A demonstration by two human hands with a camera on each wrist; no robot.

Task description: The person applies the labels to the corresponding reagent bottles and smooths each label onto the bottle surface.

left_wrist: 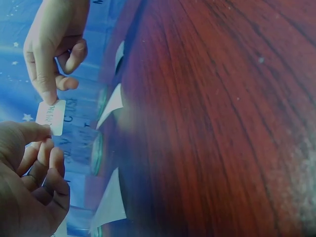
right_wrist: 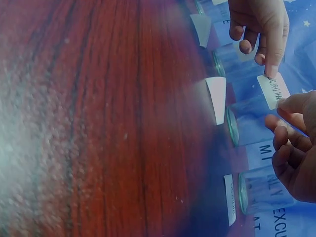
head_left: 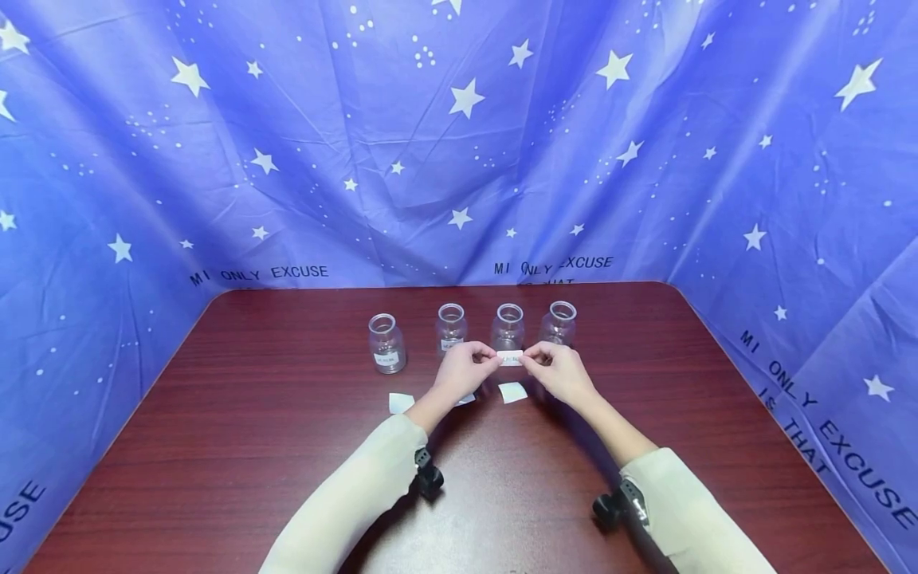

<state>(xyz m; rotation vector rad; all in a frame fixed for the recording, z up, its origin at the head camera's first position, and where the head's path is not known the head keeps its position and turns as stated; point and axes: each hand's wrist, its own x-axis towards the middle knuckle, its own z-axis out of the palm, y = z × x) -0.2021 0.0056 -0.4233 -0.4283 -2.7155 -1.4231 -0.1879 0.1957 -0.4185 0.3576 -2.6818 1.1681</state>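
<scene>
Between my two hands a small white label (head_left: 510, 359) with handwriting on it is stretched level. My left hand (head_left: 462, 371) pinches one end between thumb and finger, and my right hand (head_left: 562, 375) pinches the other. The label is in the air, overlapping the lower part of a clear glass jar (head_left: 508, 325) in the head view. In the right wrist view the written side of the label (right_wrist: 273, 91) shows. Two jars to the left, the leftmost jar (head_left: 383, 336) and its neighbour (head_left: 451, 320), bear white labels. Another jar (head_left: 560, 323) stands partly behind my right hand.
Nearer to me on the dark red table (head_left: 251, 446) lie white paper pieces (head_left: 401, 403), one partly hidden by my left arm. A further paper strip with writing (right_wrist: 230, 200) lies near the rightmost jar. Behind the table hangs a blue cloth with stars (head_left: 402, 223).
</scene>
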